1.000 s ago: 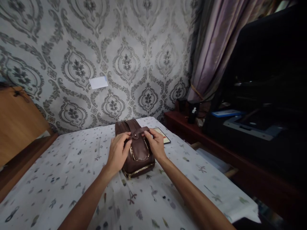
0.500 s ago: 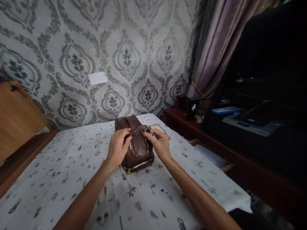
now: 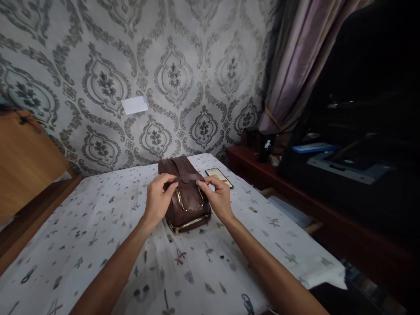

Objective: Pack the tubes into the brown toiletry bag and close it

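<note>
A brown leather bag [image 3: 190, 197] with gold zippers lies on the patterned white sheet in front of me. A short brown strap [image 3: 193, 177] runs across its upper part. My left hand [image 3: 159, 197] is at the bag's left side, thumb and forefinger pinched at the left end of this strap. On the other side, my right hand [image 3: 218, 197] pinches the strap's right end, just above the curved front-pocket zipper. Both fingertips partly hide what they grip. The zipper [image 3: 192, 223] along the bag's near edge is in plain view.
A phone [image 3: 219, 177] with a lit screen lies right of the bag. The white sheet [image 3: 98, 218] covers the surface. At the right stands a dark red desk [image 3: 243, 159] with a partly open drawer [image 3: 290, 210]; a wooden panel [image 3: 29, 157] is on the left.
Both hands stay at the strap, with small finger shifts. The strap looks pulled straighter between them, and the phone shows more fully beside the right hand.
</note>
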Available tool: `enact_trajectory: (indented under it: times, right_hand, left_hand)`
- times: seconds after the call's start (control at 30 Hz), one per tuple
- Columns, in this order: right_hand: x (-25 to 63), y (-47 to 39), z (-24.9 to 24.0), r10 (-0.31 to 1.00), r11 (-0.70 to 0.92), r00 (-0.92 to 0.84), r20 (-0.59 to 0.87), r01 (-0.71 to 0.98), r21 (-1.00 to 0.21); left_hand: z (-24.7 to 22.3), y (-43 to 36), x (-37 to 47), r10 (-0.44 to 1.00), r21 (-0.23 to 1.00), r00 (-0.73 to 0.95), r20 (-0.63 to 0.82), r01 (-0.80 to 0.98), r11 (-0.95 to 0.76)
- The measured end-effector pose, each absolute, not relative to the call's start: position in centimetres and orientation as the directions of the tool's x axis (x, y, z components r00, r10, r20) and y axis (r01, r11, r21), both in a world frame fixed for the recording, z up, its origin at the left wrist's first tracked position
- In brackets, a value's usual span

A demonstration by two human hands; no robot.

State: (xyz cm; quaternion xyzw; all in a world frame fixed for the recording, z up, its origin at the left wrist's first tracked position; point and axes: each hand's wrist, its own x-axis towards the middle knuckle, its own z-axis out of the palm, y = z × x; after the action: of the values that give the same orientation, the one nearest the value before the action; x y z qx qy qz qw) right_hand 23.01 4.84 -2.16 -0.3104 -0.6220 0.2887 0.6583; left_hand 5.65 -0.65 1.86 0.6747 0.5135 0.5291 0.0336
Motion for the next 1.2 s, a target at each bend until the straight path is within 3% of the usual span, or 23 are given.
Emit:
enact_trajectory:
  times: [0.53, 1.0, 1.2]
  right_hand:
    - [23.1, 4.9, -2.5, 0.768, 0.640, 0.050, 0.638, -0.011, -0.769]
    - [23.8, 4.6, -2.7, 0.736, 0.677, -0.004, 0.677, 0.010, -0.736]
    - [24.4, 4.5, -2.6, 0.690, 0.722, -0.071, 0.721, -0.007, -0.692]
  left_hand:
    - [1.6, -3.0, 5.9, 0.679, 0.389, 0.127, 0.723, 0.738, -0.552]
    - [0.6, -4.5, 5.6, 0.547, 0.035, 0.412, 0.728, 0.775, -0.631]
    - [-0.2, -4.6, 5.8, 0.509, -0.008, 0.417, 0.753, 0.780, -0.626]
